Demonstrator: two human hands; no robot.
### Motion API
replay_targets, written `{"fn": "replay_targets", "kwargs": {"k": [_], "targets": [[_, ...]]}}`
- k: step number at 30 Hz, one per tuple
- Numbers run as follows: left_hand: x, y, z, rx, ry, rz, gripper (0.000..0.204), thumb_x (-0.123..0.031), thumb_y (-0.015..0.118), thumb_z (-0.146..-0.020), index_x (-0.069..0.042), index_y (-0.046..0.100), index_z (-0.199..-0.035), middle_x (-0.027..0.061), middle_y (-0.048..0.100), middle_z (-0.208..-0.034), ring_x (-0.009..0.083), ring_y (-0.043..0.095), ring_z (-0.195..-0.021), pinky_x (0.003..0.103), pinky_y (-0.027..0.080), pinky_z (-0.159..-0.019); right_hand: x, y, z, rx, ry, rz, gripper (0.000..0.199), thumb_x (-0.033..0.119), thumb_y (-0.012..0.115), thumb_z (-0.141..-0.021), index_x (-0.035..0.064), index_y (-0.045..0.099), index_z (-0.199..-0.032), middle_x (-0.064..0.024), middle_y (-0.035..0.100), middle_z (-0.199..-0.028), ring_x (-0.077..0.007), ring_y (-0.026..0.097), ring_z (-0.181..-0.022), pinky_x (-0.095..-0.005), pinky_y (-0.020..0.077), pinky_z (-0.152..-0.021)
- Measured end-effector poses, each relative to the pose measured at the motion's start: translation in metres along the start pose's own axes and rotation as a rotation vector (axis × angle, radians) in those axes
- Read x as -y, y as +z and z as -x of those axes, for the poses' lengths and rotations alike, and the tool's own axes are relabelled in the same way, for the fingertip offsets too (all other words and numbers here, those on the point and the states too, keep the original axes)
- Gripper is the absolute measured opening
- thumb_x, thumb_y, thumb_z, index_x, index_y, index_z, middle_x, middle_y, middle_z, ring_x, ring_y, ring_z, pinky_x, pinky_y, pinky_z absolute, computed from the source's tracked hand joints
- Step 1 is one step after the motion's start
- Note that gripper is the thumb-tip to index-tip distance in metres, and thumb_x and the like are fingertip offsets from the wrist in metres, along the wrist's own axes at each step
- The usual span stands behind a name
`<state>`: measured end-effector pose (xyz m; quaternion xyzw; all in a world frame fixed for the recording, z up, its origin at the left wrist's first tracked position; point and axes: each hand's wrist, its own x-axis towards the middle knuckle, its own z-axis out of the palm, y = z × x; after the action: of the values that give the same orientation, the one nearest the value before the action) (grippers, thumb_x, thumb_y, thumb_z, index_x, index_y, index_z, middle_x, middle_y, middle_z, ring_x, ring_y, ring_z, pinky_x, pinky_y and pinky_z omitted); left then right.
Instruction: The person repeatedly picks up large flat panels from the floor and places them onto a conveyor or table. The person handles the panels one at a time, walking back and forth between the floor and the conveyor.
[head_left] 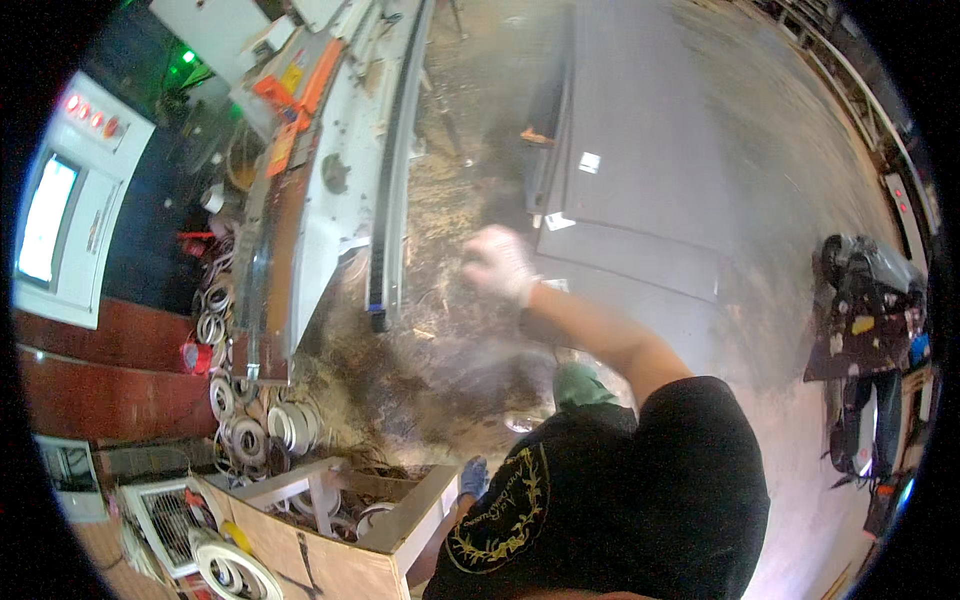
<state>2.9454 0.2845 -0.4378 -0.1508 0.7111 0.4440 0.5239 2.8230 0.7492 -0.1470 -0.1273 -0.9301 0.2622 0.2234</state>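
My right hand (497, 262), in a white glove, is stretched forward at arm's length and blurred. It hangs over the sawdust-covered floor (450, 340), just left of a stack of grey panels (640, 180); nothing shows in it. My left hand (473, 477), in a blue glove, is low by my black shirt, at the corner rim of a wooden crate (420, 510). Its fingers are mostly hidden. A green rounded object (582, 385) sits under my right arm.
A long white machine (340, 170) with a black strip runs along the left, with a lit control screen (45, 220) beyond it. Several coils of edge tape (245, 435) lie beside the crate. Another person (870, 330) stands at the far right.
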Motion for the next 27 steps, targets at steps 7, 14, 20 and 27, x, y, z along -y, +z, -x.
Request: {"fn": "replay_targets", "kwargs": {"k": [7, 14, 20, 27], "targets": [[-0.076, 0.025, -0.046, -0.098, 0.232, -0.88, 0.033, -0.033, 0.052, -0.086, -0.011, 0.054, -0.111, 0.0057, 0.057, -0.102, 0.0234, 0.053, -0.088, 0.038, 0.044, -0.071, -0.28, -0.179, 0.172, -0.476, 1.212, 0.621, 0.066, 0.039, 0.069, -0.069, 0.0102, 0.046, -0.123, -0.0163, 0.051, -0.117, -0.0307, 0.049, -0.109, -0.0399, 0.0427, -0.09], [-0.179, 0.147, -0.064, -0.157, 0.398, -0.261, 0.035, -0.029, 0.051, -0.088, -0.003, 0.055, -0.111, 0.0083, 0.058, -0.107, 0.0211, 0.054, -0.097, 0.033, 0.043, -0.083, -0.452, -0.243, 0.25, -0.495, 1.127, -0.717, 0.041, 0.038, 0.059, -0.081, -0.0024, 0.06, -0.088, -0.0093, 0.059, -0.077, -0.0195, 0.056, -0.07, -0.0358, 0.0489, -0.064], [-0.27, 0.25, 0.037, -0.148, 0.616, -0.217, 0.033, -0.017, 0.056, -0.088, -0.003, 0.051, -0.117, 0.0084, 0.056, -0.112, 0.017, 0.052, -0.102, 0.03, 0.041, -0.089, -0.468, -0.235, 0.263, -0.373, 1.185, -0.917, 0.034, 0.041, 0.071, -0.075, 0.0097, 0.058, -0.082, 0.0014, 0.054, -0.07, -0.0101, 0.05, -0.059, -0.0265, 0.0422, -0.054], [-0.281, 0.304, 0.049, -0.015, 0.852, -0.077, 0.043, -0.014, 0.06, -0.085, -0.006, 0.046, -0.124, 0.0071, 0.051, -0.118, 0.0175, 0.05, -0.102, 0.032, 0.044, -0.084, -0.409, -0.209, 0.296, -0.411, 1.098, -1.045, 0.033, 0.038, 0.072, -0.075, 0.0103, 0.054, -0.08, 0.0007, 0.056, -0.076, -0.0132, 0.053, -0.065, -0.0306, 0.0452, -0.059]]}}
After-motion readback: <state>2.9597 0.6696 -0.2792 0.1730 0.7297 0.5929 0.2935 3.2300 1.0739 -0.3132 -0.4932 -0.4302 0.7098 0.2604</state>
